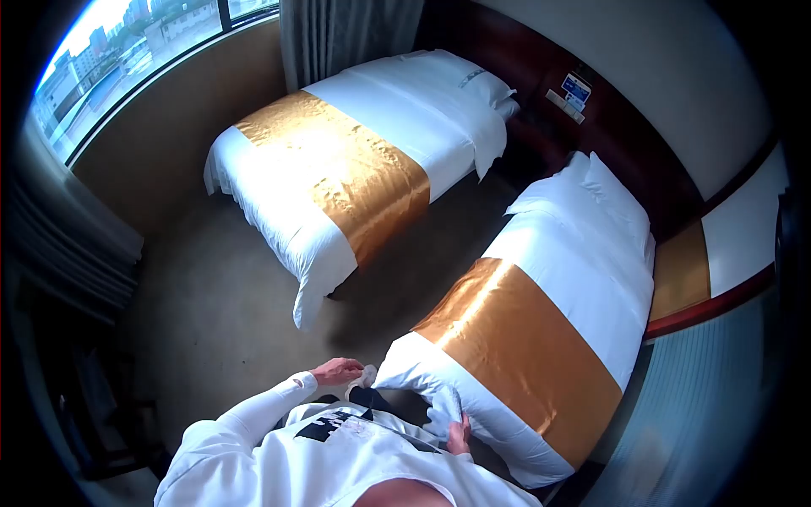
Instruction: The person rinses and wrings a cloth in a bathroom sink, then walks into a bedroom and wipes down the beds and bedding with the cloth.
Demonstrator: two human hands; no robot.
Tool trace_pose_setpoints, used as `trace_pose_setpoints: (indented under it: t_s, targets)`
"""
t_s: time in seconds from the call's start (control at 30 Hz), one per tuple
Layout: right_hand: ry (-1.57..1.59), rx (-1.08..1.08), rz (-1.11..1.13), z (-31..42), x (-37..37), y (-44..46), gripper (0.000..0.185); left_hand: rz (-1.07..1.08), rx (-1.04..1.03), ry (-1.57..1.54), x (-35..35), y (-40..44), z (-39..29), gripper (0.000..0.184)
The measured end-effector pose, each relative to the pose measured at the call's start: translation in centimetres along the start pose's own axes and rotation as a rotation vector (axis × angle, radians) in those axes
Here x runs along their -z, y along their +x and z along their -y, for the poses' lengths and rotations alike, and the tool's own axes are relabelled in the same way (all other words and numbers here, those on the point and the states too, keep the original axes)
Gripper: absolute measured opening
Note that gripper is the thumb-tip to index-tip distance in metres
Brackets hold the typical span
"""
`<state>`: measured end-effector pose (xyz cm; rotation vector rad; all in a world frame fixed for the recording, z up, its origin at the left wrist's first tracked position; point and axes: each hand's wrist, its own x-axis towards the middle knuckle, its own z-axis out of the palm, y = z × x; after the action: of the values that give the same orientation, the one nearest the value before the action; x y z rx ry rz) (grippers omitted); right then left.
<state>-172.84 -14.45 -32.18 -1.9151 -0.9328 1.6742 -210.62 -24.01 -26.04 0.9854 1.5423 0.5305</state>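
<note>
My right hand point(458, 434) is closed on a fold of the white duvet point(420, 365) at the foot of the nearer bed. The cloth is bunched and lifted around those fingers. Out to the left of the duvet's corner, my left hand point(338, 370) hangs over the floor with its fingers loosely extended and nothing visible in it. A white shoe point(366, 377) shows just beyond its fingertips. Across the nearer bed lies a shiny gold bed runner point(524, 346), fairly flat.
A second bed with a white duvet point(405, 110) and a gold runner point(338, 165) stands by the grey curtain point(346, 38). Dark headboards point(625, 118) line the wall. Brownish carpet point(228, 287) runs between the beds. A ribbed, pale glass-like panel point(693, 406) is at right.
</note>
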Motion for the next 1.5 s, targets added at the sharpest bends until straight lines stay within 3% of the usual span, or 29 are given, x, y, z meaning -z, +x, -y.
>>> trace_pose_setpoints:
  t_s: [0.17, 0.23, 0.3, 0.33, 0.43, 0.57, 0.63, 0.83, 1.03, 1.1, 1.13, 1.2, 1.23, 1.3, 1.33, 1.5]
  targets:
    - [0.335, 0.222, 0.341, 17.0, -9.7, 2.0, 0.062, 0.042, -0.193, -0.090, 7.0, 4.4, -11.1, 0.052]
    - [0.521, 0.244, 0.406, 23.4, -13.5, 0.7, 0.055, -0.094, -0.211, -0.279, 8.6, 5.6, -14.7, 0.065]
    - [0.663, 0.139, 0.583, 26.9, -16.4, 2.6, 0.048, -0.119, -0.207, -0.380, 11.1, 6.5, -18.3, 0.083]
    - [0.667, 0.099, 0.676, 29.6, -17.9, 1.9, 0.049, -0.029, -0.409, -0.664, 12.1, 7.6, -19.5, 0.089]
    - [0.698, 0.122, 0.894, 33.9, -22.0, 3.4, 0.042, -0.123, -0.478, -0.843, 16.0, 10.8, -20.7, 0.079]
    - [0.502, 0.374, 0.798, 40.0, -28.3, 8.0, 0.040, -0.238, -0.521, -0.938, 24.1, 15.9, -22.4, 0.056]
    - [0.534, 0.328, 0.770, 44.8, -30.4, 9.5, 0.040, -0.262, -0.553, -1.001, 27.8, 18.5, -23.9, 0.052]
    - [0.570, 0.284, 0.753, 53.1, -32.2, 16.5, 0.047, -0.218, -0.585, -1.025, 34.4, 26.7, -29.1, 0.053]
    - [0.459, 0.506, 0.719, 57.1, -32.2, 21.9, 0.061, -0.286, -0.620, -0.811, 37.9, 33.3, -34.1, 0.042]
    - [0.369, 0.620, 0.775, 59.0, -32.1, 24.4, 0.071, -0.108, -0.715, -0.992, 38.8, 35.4, -37.1, 0.041]
    - [0.394, 0.623, 0.822, 59.9, -32.0, 26.0, 0.073, -0.125, -0.683, -0.964, 38.9, 36.1, -39.0, 0.041]
    - [0.424, 0.565, 0.843, 60.8, -31.6, 30.6, 0.078, -0.080, -0.645, -0.911, 39.2, 38.2, -41.7, 0.042]
    - [0.277, 0.181, 0.590, 63.2, -32.5, 34.1, 0.089, -0.051, -0.611, -0.886, 39.3, 39.7, -42.8, 0.042]
    - [-0.121, 0.860, 0.560, 65.2, -31.9, 37.6, 0.088, 0.056, -0.646, -0.927, 38.9, 41.7, -45.7, 0.041]
    - [-0.219, 0.973, 0.630, 67.0, -31.7, 39.0, 0.088, 0.090, -0.664, -0.914, 38.8, 42.6, -47.4, 0.039]
    - [-0.646, 0.379, 1.467, 75.9, -30.3, 46.8, 0.086, 0.079, -0.656, -0.950, 39.4, 47.0, -52.7, 0.038]
